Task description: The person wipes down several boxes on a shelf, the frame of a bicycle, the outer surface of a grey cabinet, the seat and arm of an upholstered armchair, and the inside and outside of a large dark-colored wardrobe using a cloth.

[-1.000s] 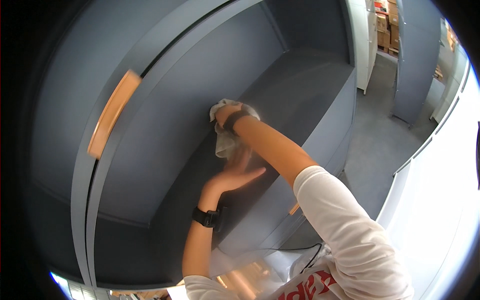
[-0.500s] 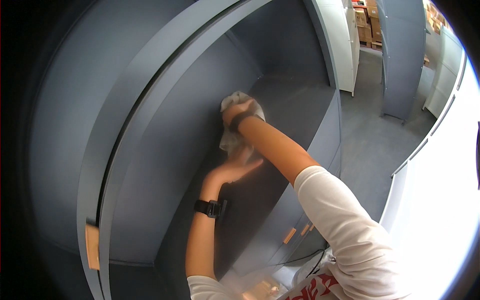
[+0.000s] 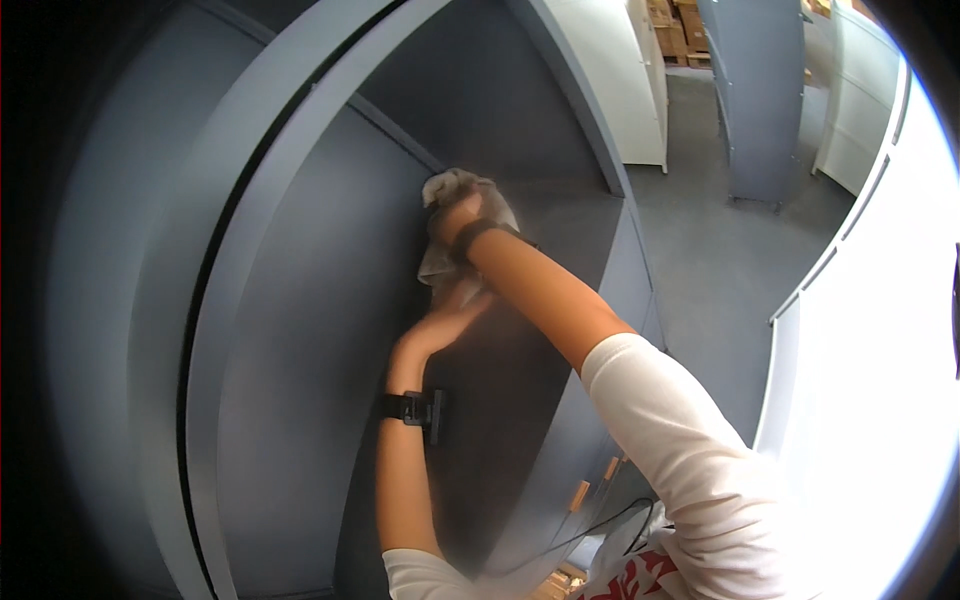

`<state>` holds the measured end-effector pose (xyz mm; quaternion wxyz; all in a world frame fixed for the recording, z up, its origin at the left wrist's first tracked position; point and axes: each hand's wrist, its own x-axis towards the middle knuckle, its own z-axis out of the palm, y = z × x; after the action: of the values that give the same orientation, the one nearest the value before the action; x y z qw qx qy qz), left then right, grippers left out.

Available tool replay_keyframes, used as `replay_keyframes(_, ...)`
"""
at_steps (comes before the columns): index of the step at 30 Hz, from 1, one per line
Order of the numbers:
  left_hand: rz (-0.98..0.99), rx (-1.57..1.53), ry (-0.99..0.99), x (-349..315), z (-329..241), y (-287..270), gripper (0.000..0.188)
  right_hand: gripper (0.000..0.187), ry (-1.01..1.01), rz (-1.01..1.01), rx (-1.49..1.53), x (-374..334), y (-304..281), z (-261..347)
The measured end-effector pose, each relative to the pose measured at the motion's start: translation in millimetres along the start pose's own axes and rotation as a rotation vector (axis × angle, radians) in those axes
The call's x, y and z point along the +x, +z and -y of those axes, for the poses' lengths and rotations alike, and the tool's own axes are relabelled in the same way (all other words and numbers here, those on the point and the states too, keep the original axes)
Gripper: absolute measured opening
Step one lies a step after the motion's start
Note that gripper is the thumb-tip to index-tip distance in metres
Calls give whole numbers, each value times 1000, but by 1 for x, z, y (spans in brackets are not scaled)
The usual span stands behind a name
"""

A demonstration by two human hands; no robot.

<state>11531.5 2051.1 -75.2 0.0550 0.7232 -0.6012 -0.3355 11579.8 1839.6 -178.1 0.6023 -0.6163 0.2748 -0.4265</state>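
My right hand (image 3: pixel 461 217) is closed on a crumpled pale grey cloth (image 3: pixel 444 268) and presses it into the inner corner of a dark grey metal cabinet (image 3: pixel 290 350). Part of the cloth bunches above the knuckles, and the rest hangs below the wrist. Just under it, my left hand (image 3: pixel 448 322) reaches up to the cloth's lower end. Its fingers are smeared by motion and partly behind my right forearm, so whether they grip the cloth is unclear. Both wrists wear black bands; the left band carries a small black device (image 3: pixel 432 416).
The cabinet's front rim (image 3: pixel 215 330) curves along my left. Wooden handles (image 3: pixel 579 496) sit on the grey front below my right arm, with a black cable (image 3: pixel 600 524) nearby. Beyond stand a white cabinet (image 3: pixel 625 90), a grey cabinet (image 3: pixel 757 100) and cardboard boxes (image 3: pixel 684 30).
My view has shifted, so the cabinet and background sit further left. My right hand and the cloth stay at the inner corner. The left hand's thumb, spread wide before, is now nearer the cloth.
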Motion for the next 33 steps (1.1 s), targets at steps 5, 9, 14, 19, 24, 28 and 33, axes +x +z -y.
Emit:
replay_keyframes(5,-74,-79,-114,-20,47,6,77,14,130,225,-252,-69,9,54)
replay_keyframes(9,-50,24,-99,-7,25,1,76,24,125,46,-253,-37,-6,36)
replay_keyframes(14,-26,92,-16,-3,6,3,77,40,335,-187,704,-13,-16,33)
replay_keyframes(19,23,84,-20,-24,-5,13,81,35,94,134,-612,-47,-38,39)
replay_keyframes(24,121,141,50,-49,-51,22,81,41,55,152,-881,-79,-84,66)
replay_keyframes(28,168,168,98,-46,-76,24,83,46,71,120,-1090,-96,-119,89)
replay_keyframes(33,122,244,95,-57,-76,46,85,63,348,189,-1374,-146,-122,121)
